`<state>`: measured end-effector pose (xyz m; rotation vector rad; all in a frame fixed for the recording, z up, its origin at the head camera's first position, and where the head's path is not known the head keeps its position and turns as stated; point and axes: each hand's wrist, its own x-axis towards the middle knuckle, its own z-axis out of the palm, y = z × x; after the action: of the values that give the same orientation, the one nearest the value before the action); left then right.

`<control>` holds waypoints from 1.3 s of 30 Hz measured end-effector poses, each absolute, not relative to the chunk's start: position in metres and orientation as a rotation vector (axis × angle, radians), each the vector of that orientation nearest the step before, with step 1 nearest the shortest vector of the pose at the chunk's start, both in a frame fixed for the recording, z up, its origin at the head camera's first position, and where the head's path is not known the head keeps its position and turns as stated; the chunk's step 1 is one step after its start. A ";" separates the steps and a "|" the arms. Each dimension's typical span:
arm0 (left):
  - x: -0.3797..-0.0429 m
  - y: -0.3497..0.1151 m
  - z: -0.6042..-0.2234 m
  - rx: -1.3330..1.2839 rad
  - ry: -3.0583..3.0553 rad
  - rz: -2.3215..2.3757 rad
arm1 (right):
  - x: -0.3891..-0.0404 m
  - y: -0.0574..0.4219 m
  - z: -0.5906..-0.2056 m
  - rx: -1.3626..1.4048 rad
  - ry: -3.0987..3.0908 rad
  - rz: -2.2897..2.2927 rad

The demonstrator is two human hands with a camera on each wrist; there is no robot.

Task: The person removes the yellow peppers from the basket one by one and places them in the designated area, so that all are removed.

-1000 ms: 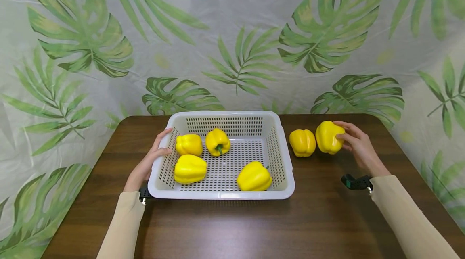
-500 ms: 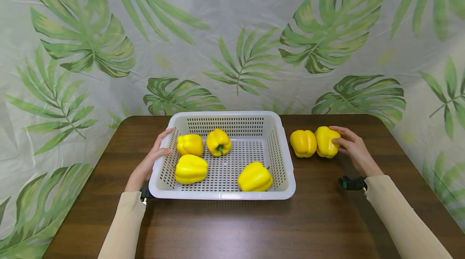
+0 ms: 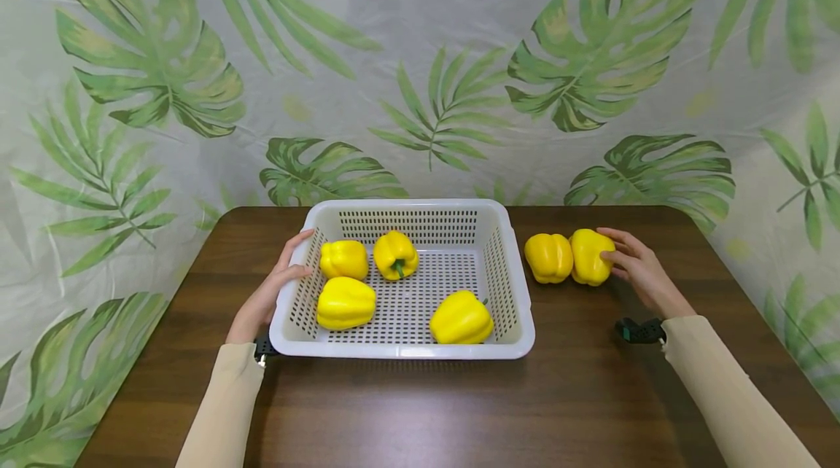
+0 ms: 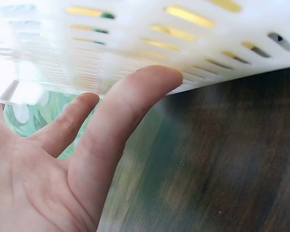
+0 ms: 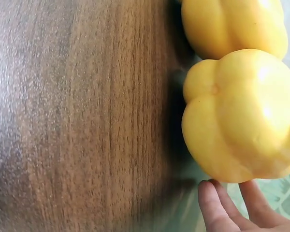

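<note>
My left hand [image 3: 270, 286] rests against the left side of a white perforated plastic basket [image 3: 400, 352]. In the left wrist view, the extended thumb [image 4: 130, 101] lies along the basket's slotted wall [image 4: 121, 58]. My right hand [image 3: 639, 267] holds a yellow bell pepper [image 3: 589, 256] at its right side, on the table. Right beside it on the left sits another yellow bell pepper [image 3: 548, 258]. The right wrist view has the held pepper [image 5: 241, 116] close up, fingers [image 5: 213, 203] at its lower edge.
Several yellow bell peppers lie in the basket: two at its left, one with a green stem [image 3: 396, 255] near the back, one [image 3: 461, 317] at front right. The brown wooden table [image 3: 420, 410] meets a leaf-patterned cloth [image 3: 446, 52] behind.
My right hand has lowered the bell pepper onto the table, slightly leftward, against its neighbour. It stays still over the last half second. The left hand and basket keep their place.
</note>
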<state>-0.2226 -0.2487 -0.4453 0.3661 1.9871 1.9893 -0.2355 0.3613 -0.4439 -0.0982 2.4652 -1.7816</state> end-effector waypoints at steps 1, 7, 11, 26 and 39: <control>-0.223 -0.249 -0.445 0.365 1.986 1.990 | -0.235 0.362 -0.444 -0.103 2.462 -1.780; -0.223 -0.249 -0.446 0.365 1.987 1.991 | -0.234 0.361 -0.443 -0.112 2.467 -1.795; -0.223 -0.249 -0.445 0.368 1.986 1.991 | -0.233 0.361 -0.442 -0.107 2.487 -1.829; -0.227 -0.246 -0.443 0.401 1.960 2.069 | -0.225 0.357 -0.422 -0.223 2.259 -2.344; -0.223 -0.247 -0.444 0.388 1.994 2.008 | -0.217 0.323 -0.402 -0.426 2.128 -2.338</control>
<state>-0.2230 -0.2472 -0.4438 0.3882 1.9937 2.0082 -0.2167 0.3234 -0.4022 -0.4255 2.1280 -2.3381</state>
